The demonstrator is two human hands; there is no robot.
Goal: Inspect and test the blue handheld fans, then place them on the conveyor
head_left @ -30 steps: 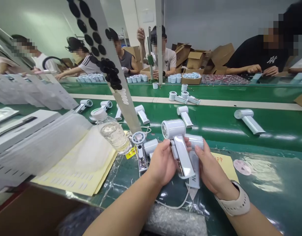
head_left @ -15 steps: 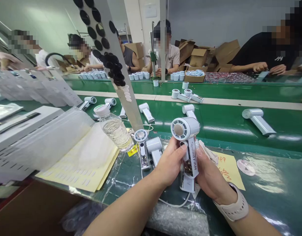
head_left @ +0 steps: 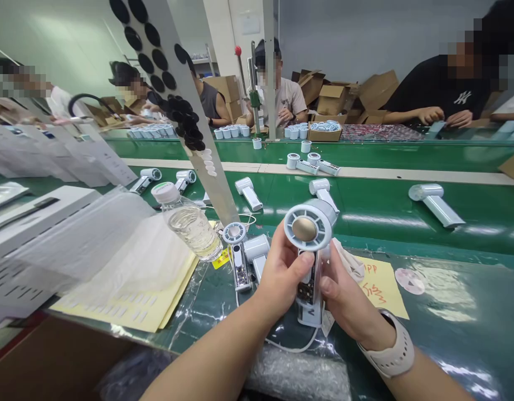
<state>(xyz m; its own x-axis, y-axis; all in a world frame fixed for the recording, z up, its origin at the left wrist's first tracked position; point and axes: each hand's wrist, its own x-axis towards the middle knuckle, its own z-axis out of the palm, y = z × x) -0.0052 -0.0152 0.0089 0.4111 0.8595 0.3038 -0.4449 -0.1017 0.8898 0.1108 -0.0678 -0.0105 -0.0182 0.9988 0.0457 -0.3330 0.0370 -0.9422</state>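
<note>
Both my hands hold one white handheld fan point(head_left: 309, 245) upright over the near edge of the green table. Its round head with a gold centre faces me. My left hand point(head_left: 282, 275) wraps the handle from the left, thumb on its front. From the right my right hand point(head_left: 344, 295) grips the same handle; a pale watch band sits on that wrist. A white cable runs from the fan's base. Two more fans point(head_left: 244, 253) lie just left of my hands.
A tilted clear bottle point(head_left: 188, 223) rests on yellow label sheets point(head_left: 131, 301). A strip with black round stickers point(head_left: 185, 117) stands behind it. Several fans point(head_left: 435, 200) lie on the green conveyor point(head_left: 365, 211). A yellow note point(head_left: 380, 284) lies right. Other people work across the belt.
I have turned the fan in my hands: a second ago its head pointed left, now the round front faces me and the handle stands upright.
</note>
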